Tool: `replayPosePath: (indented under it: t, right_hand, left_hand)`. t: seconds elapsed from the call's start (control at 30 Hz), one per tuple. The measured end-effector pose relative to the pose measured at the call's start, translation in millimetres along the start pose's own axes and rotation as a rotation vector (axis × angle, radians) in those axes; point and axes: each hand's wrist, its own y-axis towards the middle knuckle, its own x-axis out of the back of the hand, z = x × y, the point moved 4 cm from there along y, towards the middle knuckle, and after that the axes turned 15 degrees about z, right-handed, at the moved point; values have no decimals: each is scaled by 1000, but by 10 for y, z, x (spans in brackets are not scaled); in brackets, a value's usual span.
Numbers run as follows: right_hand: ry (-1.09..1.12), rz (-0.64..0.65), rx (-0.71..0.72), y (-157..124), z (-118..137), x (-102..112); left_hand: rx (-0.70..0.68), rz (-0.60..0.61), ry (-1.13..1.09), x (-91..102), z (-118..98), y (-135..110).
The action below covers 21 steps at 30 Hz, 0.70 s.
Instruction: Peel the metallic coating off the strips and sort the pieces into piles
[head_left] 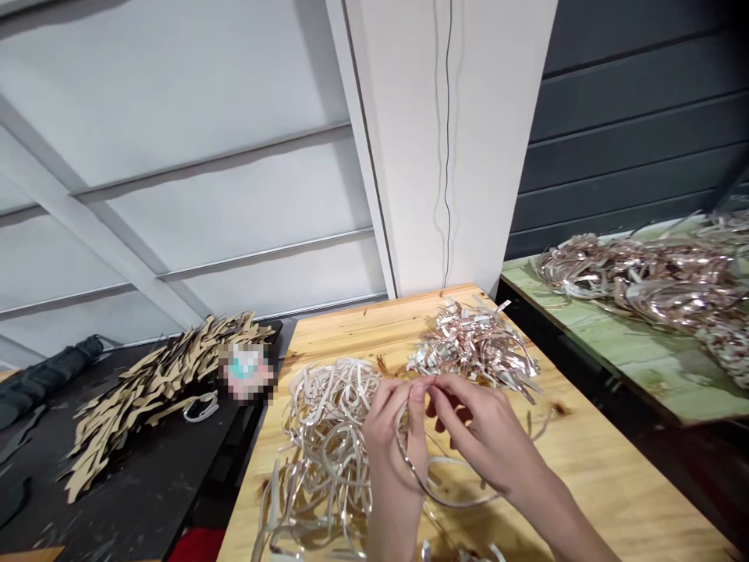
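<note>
My left hand (393,437) and my right hand (483,433) meet over a wooden table (591,460), fingers pinched together on a thin shiny metallic strip (436,492) that loops down below them. A tangled pile of pale silvery strips (324,437) lies under and left of my left hand. Just beyond my fingertips sits a smaller heap of folded rose-gold strips (473,347).
A green-topped table (661,367) at right carries a large heap of rose-gold strips (655,273). At left a black surface (134,484) holds a fan of tan cut pieces (152,382) and a blurred object. A white pillar (445,140) with a thin wire stands behind.
</note>
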Motion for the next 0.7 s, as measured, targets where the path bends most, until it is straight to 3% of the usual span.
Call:
replayPosePath:
  t: [0.27, 0.4, 0.5, 0.6, 0.7]
  right_hand:
    - [-353, -327, 105, -83, 59, -102]
    - [-276, -426, 128, -95, 128, -84]
    - [1, -355, 100, -78, 114, -32]
    - [256, -227, 88, -70, 103, -21]
    - [334, -166, 81, -72, 110, -33]
  left_hand:
    - [59, -21, 4, -26, -76, -93]
    - [77, -105, 12, -5, -109, -105]
    - [175, -117, -51, 38, -54, -98]
    - [362, 17, -63, 46, 70, -115]
    - [461, 220, -39, 0, 136, -144]
